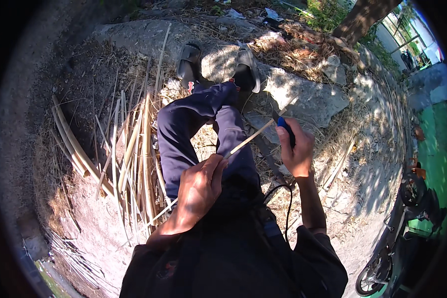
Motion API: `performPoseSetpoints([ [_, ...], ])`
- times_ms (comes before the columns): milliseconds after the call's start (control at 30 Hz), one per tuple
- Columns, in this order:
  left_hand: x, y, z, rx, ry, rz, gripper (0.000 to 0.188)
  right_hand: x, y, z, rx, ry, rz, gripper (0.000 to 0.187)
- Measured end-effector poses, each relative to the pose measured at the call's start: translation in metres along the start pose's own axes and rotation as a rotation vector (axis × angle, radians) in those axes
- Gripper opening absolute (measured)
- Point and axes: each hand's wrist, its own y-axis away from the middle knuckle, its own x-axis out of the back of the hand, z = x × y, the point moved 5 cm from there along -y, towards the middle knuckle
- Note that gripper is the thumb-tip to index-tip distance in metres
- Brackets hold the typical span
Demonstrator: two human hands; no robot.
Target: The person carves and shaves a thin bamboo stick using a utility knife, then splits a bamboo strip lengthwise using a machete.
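Observation:
My left hand (201,187) is closed around a thin pale strip of split bamboo or cane (252,137), which slants up to the right across my lap. In my right hand (297,147) is a knife with a blue and black handle (286,130). Its dark blade (275,115) lies against the strip near the far end; whether it cuts in cannot be made out. The strip's other end sticks out behind my left hand, toward the lower left. Both hands are above my dark trousers (176,124).
Left of my legs lies a heap of long split strips (145,144), with thicker curved pieces (74,141) beyond. Large stones (308,94) and dry grass are ahead, near a tree trunk (365,22). A black cable (289,208) hangs by my right arm. A motorbike (382,258) stands far right.

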Motion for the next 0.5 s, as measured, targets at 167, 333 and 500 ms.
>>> performPoseSetpoints([
  [167,-0.004,-0.006,-0.003,0.016,0.040,0.008,0.005,-0.027,0.028,-0.018,0.141,-0.061,-0.094,0.022],
  [333,-0.002,-0.006,0.000,0.031,0.065,-0.010,0.004,-0.041,0.032,-0.025,0.162,-0.086,-0.137,0.026],
  [500,-0.001,-0.010,0.004,0.017,0.124,-0.028,0.006,-0.039,0.027,-0.036,0.207,-0.078,-0.130,0.028],
])
